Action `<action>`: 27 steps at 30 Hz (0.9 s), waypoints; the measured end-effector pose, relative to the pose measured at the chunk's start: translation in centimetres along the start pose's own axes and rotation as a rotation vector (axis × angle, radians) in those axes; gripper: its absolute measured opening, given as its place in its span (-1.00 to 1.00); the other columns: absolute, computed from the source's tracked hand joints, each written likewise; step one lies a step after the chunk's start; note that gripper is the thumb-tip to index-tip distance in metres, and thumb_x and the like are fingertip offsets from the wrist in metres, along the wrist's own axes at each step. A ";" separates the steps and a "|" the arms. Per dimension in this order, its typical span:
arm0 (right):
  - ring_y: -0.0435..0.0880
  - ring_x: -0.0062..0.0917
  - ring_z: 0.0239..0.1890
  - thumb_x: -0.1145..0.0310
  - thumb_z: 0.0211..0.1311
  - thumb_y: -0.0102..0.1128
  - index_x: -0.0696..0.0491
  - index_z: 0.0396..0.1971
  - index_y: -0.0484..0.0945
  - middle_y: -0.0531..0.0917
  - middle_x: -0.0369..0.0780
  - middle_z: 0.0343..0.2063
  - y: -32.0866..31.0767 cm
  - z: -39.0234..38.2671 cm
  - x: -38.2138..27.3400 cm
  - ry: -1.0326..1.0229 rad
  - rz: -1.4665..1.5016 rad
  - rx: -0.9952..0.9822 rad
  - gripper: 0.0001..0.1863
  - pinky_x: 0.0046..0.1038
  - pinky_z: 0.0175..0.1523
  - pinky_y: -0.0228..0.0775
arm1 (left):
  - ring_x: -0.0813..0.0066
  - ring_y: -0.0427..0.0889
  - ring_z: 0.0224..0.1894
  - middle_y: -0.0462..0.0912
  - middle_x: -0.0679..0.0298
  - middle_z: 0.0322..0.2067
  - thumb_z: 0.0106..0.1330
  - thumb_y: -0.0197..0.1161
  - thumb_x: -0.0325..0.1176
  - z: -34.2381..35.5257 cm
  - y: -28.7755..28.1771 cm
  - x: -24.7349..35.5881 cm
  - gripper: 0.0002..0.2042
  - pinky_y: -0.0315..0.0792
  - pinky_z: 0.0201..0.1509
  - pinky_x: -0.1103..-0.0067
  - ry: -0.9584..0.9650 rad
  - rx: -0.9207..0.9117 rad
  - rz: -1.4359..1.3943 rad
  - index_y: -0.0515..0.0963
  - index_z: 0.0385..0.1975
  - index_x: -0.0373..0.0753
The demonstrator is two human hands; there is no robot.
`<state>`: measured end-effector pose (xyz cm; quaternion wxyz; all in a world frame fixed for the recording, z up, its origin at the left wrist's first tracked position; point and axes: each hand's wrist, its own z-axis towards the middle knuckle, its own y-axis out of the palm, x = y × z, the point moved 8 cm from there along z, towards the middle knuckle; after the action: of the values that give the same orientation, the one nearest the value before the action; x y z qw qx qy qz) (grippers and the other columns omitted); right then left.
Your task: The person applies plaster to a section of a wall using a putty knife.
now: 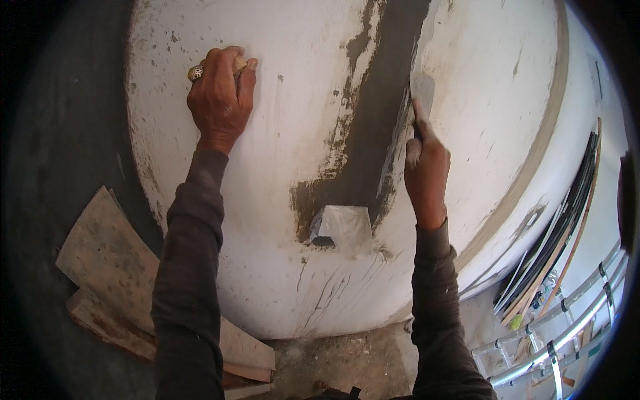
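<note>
My right hand (427, 170) grips a putty knife (422, 87), its index finger stretched along it toward the pale blade. The blade lies against the white wall (280, 147), at the right edge of a long dark grey strip of plaster (373, 127). At upper left, my left hand (223, 97) is closed around a small yellowish-tan piece (240, 63) and is close against the wall; most of that piece is hidden by the fingers. A patterned ring (195, 73) is on this hand. Whitish sheeting (347, 227) covers a box-like opening at the strip's lower end.
Worn boards (110, 260) lean at lower left. Dark pipes and thin strips (560, 227) stand against the wall at right. A metal ladder (560, 333) is at lower right, above a dusty floor (340, 367). Another grey band (527, 173) runs down the wall's right side.
</note>
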<state>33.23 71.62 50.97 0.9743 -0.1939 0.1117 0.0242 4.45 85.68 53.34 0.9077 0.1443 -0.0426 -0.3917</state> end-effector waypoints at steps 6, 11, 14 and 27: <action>0.74 -0.33 -0.39 0.62 0.15 -0.14 -0.05 0.35 0.39 0.66 0.12 -0.05 -0.6 0.5 -0.3 -0.105 0.031 0.113 -0.31 -0.37 -0.18 0.54 | 0.37 0.64 -0.36 0.60 0.28 -0.33 0.29 0.33 -0.33 0.2 -0.2 0.3 -0.81 0.54 -0.33 0.48 -0.011 -0.004 -0.018 0.53 -0.18 -0.19; 0.75 -0.34 -0.33 0.62 0.09 -0.17 -0.04 0.35 0.38 0.65 0.14 -0.03 -1.0 2.5 -0.4 0.053 0.026 -0.004 -0.28 -0.39 -0.11 0.54 | 0.33 0.66 -0.27 0.61 0.24 -0.25 0.36 0.25 -0.28 -0.1 0.3 -0.1 -0.79 0.55 -0.25 0.45 -0.012 -0.043 -0.025 0.51 -0.12 -0.21; 0.76 -0.30 -0.29 0.64 0.05 -0.19 -0.03 0.36 0.37 0.65 0.14 -0.03 -0.4 0.2 0.6 0.032 0.090 0.029 -0.25 -0.38 -0.06 0.54 | 0.33 0.66 -0.27 0.61 0.24 -0.24 0.36 0.26 -0.27 -0.3 0.3 -0.3 -0.80 0.55 -0.24 0.45 -0.041 -0.051 -0.036 0.52 -0.12 -0.20; 0.73 -0.16 -0.35 0.68 0.07 -0.09 -0.02 0.37 0.35 0.65 0.16 -0.20 0.9 -3.0 1.5 -0.026 -0.032 0.029 -0.25 -0.26 -0.18 0.53 | 0.33 0.67 -0.26 0.63 0.25 -0.26 0.34 0.27 -0.27 -0.3 0.4 0.1 -0.80 0.56 -0.22 0.44 -0.016 -0.035 -0.013 0.53 -0.14 -0.19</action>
<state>33.94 71.31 47.61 0.9786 -0.1813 0.0964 0.0097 4.88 85.97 53.16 0.9072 0.1253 -0.0422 -0.3994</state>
